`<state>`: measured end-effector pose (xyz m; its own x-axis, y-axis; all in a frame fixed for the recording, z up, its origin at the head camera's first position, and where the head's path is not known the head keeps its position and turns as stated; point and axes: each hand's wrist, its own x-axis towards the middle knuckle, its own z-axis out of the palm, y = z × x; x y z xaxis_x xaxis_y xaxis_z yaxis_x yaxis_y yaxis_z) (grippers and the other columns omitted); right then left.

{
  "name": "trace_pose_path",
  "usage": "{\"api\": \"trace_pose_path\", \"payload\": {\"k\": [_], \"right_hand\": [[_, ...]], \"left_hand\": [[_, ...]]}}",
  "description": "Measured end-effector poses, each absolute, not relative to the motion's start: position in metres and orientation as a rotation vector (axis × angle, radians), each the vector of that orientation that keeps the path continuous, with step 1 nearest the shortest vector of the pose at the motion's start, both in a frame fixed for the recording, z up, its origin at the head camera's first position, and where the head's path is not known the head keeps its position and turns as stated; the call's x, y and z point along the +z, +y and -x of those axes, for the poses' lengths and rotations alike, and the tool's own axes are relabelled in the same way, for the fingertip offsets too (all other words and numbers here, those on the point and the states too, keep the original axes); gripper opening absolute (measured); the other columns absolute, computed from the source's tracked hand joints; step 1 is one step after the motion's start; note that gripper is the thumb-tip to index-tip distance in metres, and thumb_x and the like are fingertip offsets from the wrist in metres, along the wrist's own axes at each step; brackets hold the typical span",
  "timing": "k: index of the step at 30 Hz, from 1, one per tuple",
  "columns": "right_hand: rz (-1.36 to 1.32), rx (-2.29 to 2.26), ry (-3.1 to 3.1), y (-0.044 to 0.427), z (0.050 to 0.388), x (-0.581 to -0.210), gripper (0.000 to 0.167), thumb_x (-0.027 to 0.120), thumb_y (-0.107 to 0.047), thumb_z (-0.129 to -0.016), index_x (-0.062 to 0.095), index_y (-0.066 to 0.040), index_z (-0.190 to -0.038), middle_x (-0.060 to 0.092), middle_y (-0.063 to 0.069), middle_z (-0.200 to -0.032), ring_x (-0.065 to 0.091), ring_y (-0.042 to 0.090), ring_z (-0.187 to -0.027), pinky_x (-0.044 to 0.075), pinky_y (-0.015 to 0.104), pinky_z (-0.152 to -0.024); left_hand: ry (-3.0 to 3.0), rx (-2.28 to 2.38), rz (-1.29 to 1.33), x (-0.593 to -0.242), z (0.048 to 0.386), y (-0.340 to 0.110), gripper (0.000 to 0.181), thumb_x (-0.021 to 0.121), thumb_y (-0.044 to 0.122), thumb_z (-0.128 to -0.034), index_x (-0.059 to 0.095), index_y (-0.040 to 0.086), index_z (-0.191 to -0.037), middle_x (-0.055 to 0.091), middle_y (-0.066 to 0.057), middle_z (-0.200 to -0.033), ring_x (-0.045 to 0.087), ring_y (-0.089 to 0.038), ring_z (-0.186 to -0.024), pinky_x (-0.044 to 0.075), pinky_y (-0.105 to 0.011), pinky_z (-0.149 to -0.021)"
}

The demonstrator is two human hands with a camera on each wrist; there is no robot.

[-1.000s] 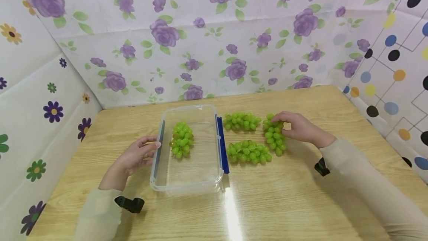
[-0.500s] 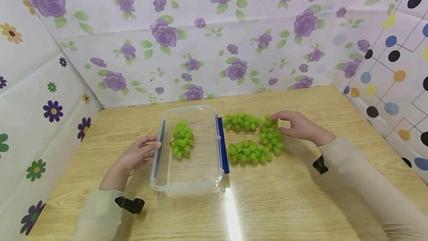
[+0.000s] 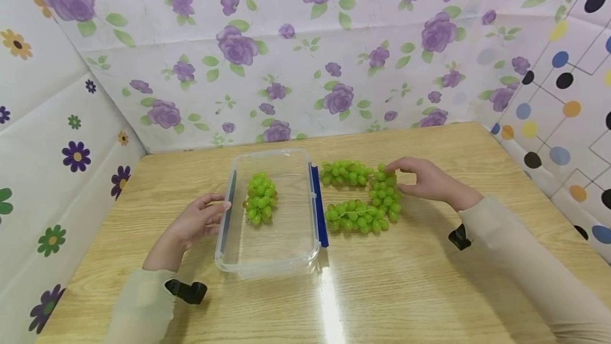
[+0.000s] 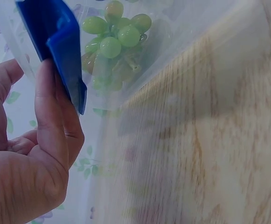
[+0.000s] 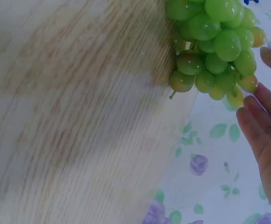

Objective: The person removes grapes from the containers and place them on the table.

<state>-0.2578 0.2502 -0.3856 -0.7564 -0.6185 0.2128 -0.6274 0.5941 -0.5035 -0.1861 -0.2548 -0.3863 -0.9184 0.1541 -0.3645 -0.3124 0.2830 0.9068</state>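
A clear plastic container (image 3: 286,248) with blue side flaps stands on the table, holding one bunch of green grapes (image 3: 260,199). At its left side, my left hand (image 3: 198,222) rests with fingertips against the blue flap (image 4: 63,46); the fingers are loosely bent. My right hand (image 3: 429,182) touches the rightmost grape bunch (image 3: 384,193), with its fingertips beside the grapes and the thumb apart from the fingers. Two more bunches lie between this bunch and the container: an upper bunch (image 3: 346,173) and a lower bunch (image 3: 357,217). The rightmost bunch meets both at their right ends.
The wooden table (image 3: 382,291) reaches back to a wall covering (image 3: 296,79) with purple flowers. Patterned sheets also hang at the left and right. The container's right blue flap (image 3: 319,206) is folded outward beside the loose bunches.
My right hand has shifted slightly left, and the rightmost grape bunch has slid left against the other two. The left hand and the container have stayed put.
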Motion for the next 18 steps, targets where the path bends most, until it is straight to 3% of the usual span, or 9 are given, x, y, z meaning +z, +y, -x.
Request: {"api": "trace_pose_path", "payload": {"k": [18], "right_hand": [[-1.207, 0.824, -2.625, 0.242, 0.253, -0.374, 0.046, 0.074, -0.002, -0.079, 0.058, 0.001, -0.122, 0.060, 0.014, -0.120, 0.056, 0.030, -0.110, 0.050, 0.047, -0.088]], "left_hand": [[2.163, 1.684, 0.129, -0.387, 0.186, -0.254, 0.065, 0.055, 0.036, -0.0962, 0.027, 0.003, -0.144, 0.052, 0.004, -0.106, 0.057, -0.006, -0.086, 0.051, -0.021, -0.069]]}}
